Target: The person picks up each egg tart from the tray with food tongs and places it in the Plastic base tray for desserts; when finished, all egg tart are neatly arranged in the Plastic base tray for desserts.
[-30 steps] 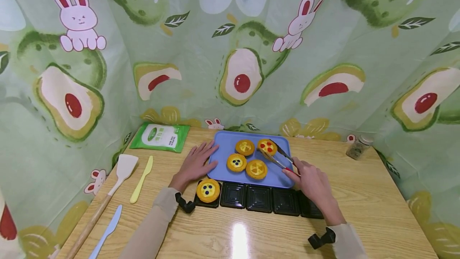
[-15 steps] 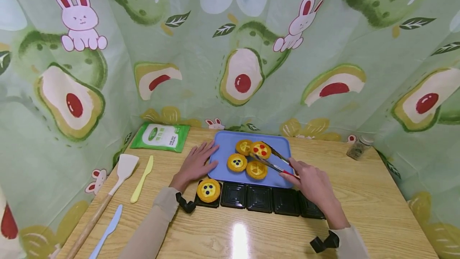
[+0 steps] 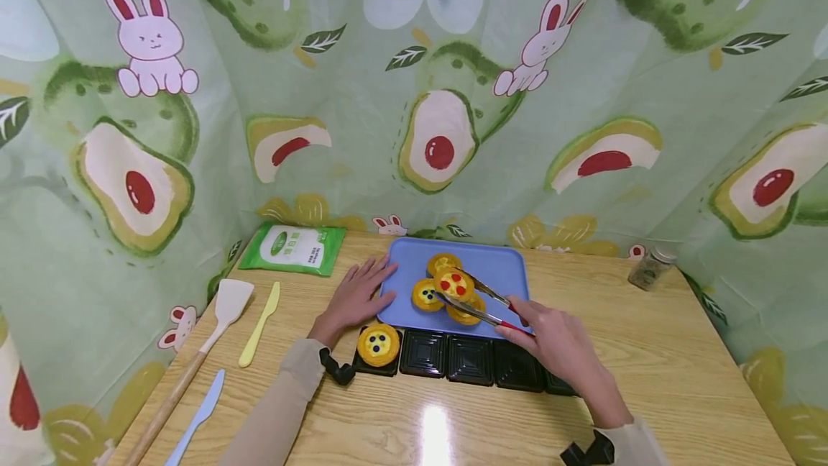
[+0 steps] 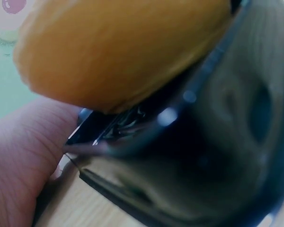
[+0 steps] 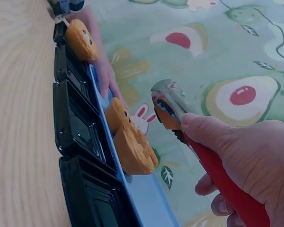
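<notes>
My right hand (image 3: 564,342) grips a pair of tongs (image 3: 494,319) with red handles. Pinched between the tongs' tips is an egg tart with red dots (image 3: 453,284), lifted over the other tarts; the right wrist view shows the held tart (image 5: 166,117) well above the tray. On the blue tray (image 3: 501,268) lie a tart with blue dots (image 3: 425,296) and two yellow-topped tarts, both partly covered. My left hand (image 3: 354,300) rests at the tray's left edge, fingers spread. Another blue-dotted tart (image 3: 378,346) sits in the leftmost small black tray, close to my left wrist.
A row of small black trays (image 3: 470,359) lines the blue tray's front edge. To the left lie a spatula (image 3: 226,306), a yellow knife (image 3: 260,326), a blue knife (image 3: 200,412) and a green packet (image 3: 294,249). A jar (image 3: 650,269) lies at the far right. Curtains surround the table.
The tongs have lifted the red-dotted tart and carried it left and toward me, over the other tarts. My left hand has stayed at the tray's edge.
</notes>
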The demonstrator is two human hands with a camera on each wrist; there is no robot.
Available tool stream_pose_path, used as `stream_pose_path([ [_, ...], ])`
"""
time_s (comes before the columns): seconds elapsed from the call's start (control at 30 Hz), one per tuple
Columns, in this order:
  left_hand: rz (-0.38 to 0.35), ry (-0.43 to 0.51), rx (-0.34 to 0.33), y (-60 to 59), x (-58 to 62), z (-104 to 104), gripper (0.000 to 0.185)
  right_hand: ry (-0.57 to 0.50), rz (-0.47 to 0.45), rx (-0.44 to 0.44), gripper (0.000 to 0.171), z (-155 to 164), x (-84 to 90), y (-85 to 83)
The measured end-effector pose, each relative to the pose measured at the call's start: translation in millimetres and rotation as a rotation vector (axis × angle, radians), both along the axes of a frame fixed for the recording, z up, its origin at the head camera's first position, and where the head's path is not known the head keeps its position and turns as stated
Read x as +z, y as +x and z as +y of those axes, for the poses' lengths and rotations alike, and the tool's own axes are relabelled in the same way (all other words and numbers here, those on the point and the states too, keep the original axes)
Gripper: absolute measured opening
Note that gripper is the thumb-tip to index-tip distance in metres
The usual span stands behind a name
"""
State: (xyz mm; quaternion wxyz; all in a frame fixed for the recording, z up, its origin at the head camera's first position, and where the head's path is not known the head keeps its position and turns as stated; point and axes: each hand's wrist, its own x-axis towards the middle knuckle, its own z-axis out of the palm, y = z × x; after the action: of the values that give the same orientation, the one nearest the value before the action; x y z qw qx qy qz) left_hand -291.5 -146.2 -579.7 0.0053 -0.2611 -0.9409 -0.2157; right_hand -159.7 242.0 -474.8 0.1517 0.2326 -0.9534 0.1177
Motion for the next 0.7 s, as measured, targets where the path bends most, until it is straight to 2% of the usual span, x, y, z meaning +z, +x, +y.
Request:
stream_pose_path([
  [0.3, 0.025, 0.022, -0.007, 2.0, 2.8, -1, 0.069, 0.045, -0.038, 0.034, 0.053, -6, -2.1, 17.3],
  [0.7, 0.028, 0.021, -0.007, 3.5, 3.8, 1, 0.068, 0.024, -0.013, 0.122, 0.047, -14, -12.9, 35.4],
])
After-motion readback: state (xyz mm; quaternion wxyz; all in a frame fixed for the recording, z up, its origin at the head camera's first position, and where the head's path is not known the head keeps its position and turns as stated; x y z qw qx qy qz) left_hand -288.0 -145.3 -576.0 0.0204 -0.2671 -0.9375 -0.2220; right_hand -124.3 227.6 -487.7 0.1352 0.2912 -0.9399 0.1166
